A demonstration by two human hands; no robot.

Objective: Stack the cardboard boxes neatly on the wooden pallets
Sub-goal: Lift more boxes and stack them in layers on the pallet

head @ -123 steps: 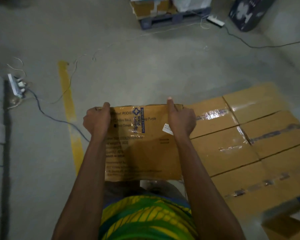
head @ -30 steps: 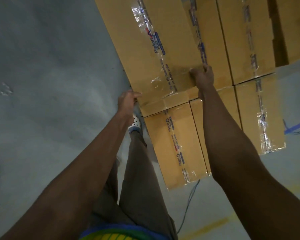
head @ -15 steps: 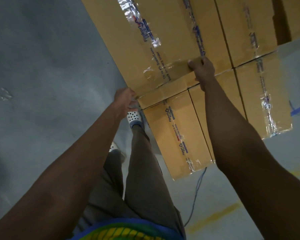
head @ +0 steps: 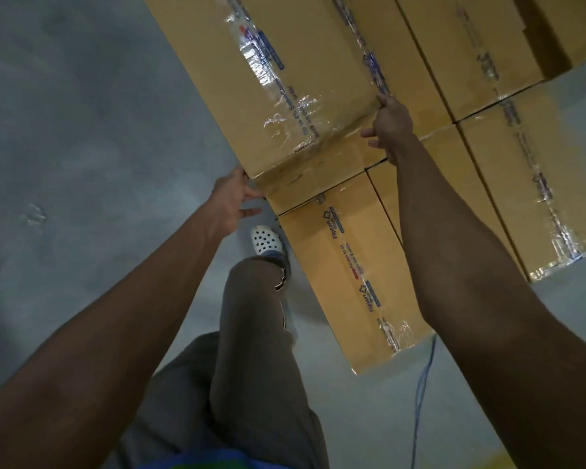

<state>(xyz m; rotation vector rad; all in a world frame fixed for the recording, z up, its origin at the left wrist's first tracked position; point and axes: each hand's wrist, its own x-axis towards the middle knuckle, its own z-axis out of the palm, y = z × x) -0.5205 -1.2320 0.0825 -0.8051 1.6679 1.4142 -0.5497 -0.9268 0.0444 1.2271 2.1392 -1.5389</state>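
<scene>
Both arms (head: 471, 265) are bare. The trousers (head: 251, 350) are loose and grey-brown. One foot wears a white clog (head: 266, 240) with round holes. The shirt hem (head: 197, 461) is blue and green.

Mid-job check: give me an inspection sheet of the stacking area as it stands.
Surface: grey concrete floor; pallet not visible.
Job's things: top box rests on taped lower boxes.
Clutter: nothing seen.
Grippers: left hand touches the top box's near left corner; right hand touches its near right corner.
Cables: blue cable on the floor, running under the lower boxes.
Surroundings: white shoe beside the lower boxes.
</scene>
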